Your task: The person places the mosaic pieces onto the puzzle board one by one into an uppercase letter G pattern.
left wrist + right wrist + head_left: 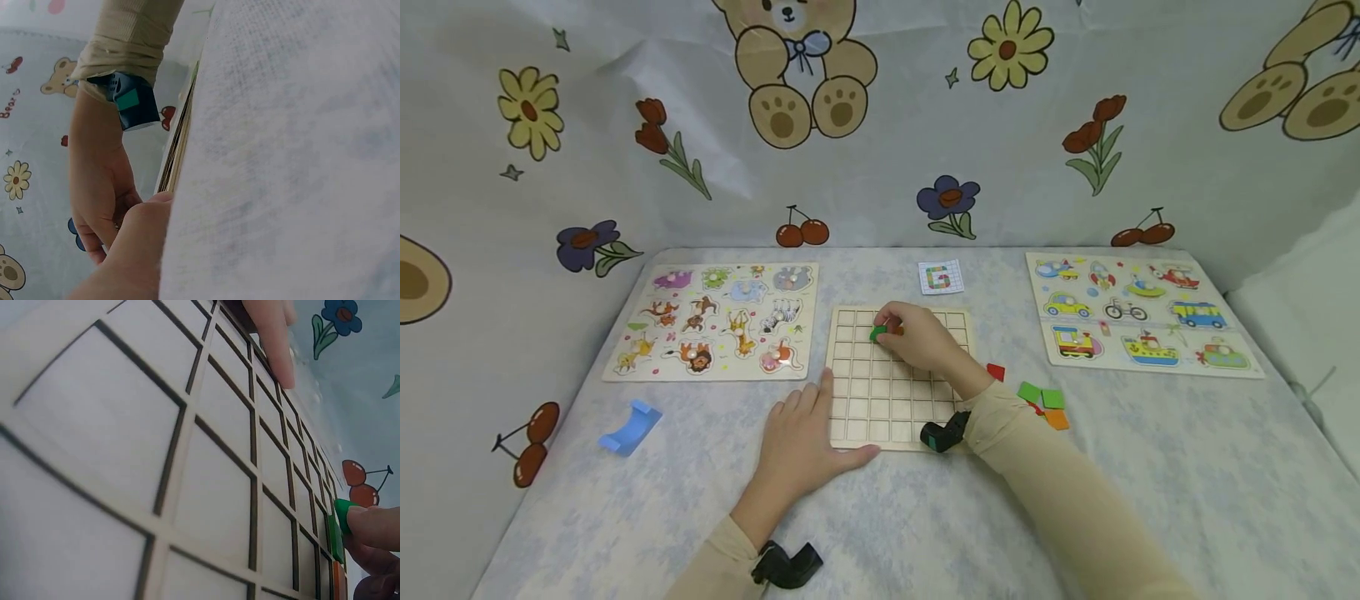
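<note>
A wooden grid board [871, 410] with square cells lies flat in the middle of the table. Over its upper part, my right hand [917, 337] pinches a small green tile [343, 512] between thumb and fingers. Right beside that tile, the right wrist view shows a second green tile [335, 539] in the grid, with an orange tile [338, 579] nearer the camera. My left hand [797, 433] rests at the board's lower left corner, its fingers along the left side and its thumb stretched along the front edge.
Loose red [996, 372], green [1052, 399] and orange [1056, 419] tiles lie right of the board. Behind it is a small pattern card [940, 277]. An animal puzzle [718, 321] lies left, a vehicle puzzle [1138, 312] right, and a curved blue piece [630, 428] at front left.
</note>
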Demonstrator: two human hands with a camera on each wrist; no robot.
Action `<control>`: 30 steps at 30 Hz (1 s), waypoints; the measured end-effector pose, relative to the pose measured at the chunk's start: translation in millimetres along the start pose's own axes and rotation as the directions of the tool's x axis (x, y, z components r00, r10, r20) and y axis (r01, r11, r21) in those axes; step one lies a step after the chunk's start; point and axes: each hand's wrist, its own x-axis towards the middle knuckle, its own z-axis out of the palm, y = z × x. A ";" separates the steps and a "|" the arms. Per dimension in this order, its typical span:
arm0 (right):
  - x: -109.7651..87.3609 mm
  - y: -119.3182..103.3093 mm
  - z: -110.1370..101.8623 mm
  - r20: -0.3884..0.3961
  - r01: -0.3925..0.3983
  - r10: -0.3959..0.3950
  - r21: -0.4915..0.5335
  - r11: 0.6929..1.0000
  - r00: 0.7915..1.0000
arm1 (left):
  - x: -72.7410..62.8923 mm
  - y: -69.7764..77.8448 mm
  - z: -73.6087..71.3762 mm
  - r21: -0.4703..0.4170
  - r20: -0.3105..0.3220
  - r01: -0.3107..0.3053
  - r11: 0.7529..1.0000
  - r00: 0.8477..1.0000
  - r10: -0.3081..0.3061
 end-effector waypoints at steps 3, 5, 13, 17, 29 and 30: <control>3.9 -2.4 3.8 0.002 -0.005 0.005 -0.008 1.000 1.000 | 1.0 1.5 -0.8 0.006 0.008 0.001 1.000 1.000 -0.001; 6.6 -3.5 6.0 0.004 -0.010 0.010 -0.019 1.000 1.000 | 1.6 3.0 -1.9 0.014 0.019 0.003 1.000 1.000 -0.004; 14.2 -10.3 13.3 -0.014 -0.017 0.016 -0.087 0.996 1.000 | 4.3 8.3 -5.5 0.031 0.040 0.023 0.999 0.999 -0.024; 14.9 -12.6 15.7 -0.023 -0.019 0.016 -0.145 0.989 1.000 | 4.9 8.5 -5.3 0.036 0.044 0.029 0.999 0.999 -0.031; -0.2 -9.3 3.2 0.103 -0.009 0.028 -0.177 0.984 0.994 | 3.7 6.8 -4.4 0.021 0.051 0.053 0.998 0.997 -0.054; -3.8 -8.3 -0.3 0.101 0.003 0.014 -0.164 0.986 0.995 | 3.6 6.7 -4.5 0.024 0.049 0.052 0.998 0.997 -0.054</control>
